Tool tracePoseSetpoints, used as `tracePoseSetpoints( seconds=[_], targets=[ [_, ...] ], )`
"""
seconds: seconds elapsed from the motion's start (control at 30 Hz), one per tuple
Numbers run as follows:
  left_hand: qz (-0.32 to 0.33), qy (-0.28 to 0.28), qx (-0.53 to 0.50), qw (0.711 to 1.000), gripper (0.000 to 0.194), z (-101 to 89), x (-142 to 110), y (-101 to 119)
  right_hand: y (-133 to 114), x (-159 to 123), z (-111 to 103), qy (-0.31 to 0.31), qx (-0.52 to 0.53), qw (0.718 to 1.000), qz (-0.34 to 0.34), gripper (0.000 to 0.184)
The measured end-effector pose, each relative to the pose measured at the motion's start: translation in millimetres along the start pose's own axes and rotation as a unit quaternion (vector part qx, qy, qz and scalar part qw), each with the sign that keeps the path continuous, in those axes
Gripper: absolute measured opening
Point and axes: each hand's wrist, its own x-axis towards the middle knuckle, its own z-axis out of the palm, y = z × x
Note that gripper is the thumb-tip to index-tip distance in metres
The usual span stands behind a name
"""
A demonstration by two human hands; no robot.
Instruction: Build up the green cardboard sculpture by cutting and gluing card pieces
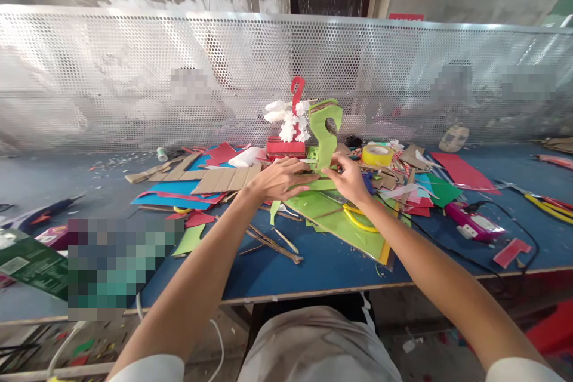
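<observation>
A curved, hook-shaped green cardboard piece (pixel 326 137) stands upright on a flat green cardboard base (pixel 329 184). My left hand (pixel 286 179) is closed on the base's left side, its fingers reaching toward the foot of the hook. On the other side, my right hand (pixel 347 176) grips the lower end of the hook with thumb and fingers. The fingertips of both hands are partly hidden. Just behind stands a red hook-shaped piece (pixel 296 95) with white fluffy bits (pixel 293 125) around it, above a red box-like base (pixel 286 148).
Cardboard strips (pixel 224 181) and coloured paper lie around my hands. Yellow-handled scissors (pixel 358 218) rest on a green sheet (pixel 349 233). Yellow tape (pixel 376 155), pliers (pixel 548 206), a purple device (pixel 474 222) and a green box (pixel 33 262) sit nearby. A perforated metal panel (pixel 134 83) borders the back.
</observation>
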Motion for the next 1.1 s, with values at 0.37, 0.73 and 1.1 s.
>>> tracePoseSetpoints(
  seconds=[0.37,0.73,1.1],
  targets=[
    [0.027,0.041,-0.039,0.998,0.043,-6.5,2,0,-2,1,-6,-0.020,-0.020,1.000,-0.008,0.032],
    [0.006,0.025,-0.050,0.998,0.047,-5.3,1,0,0,1,-4,-0.012,-0.006,1.000,-0.003,0.035],
    [0.010,0.002,-0.024,1.000,0.052,-4.3,1,-1,1,1,-2,-0.010,-0.005,1.000,0.002,0.037]
  ],
)
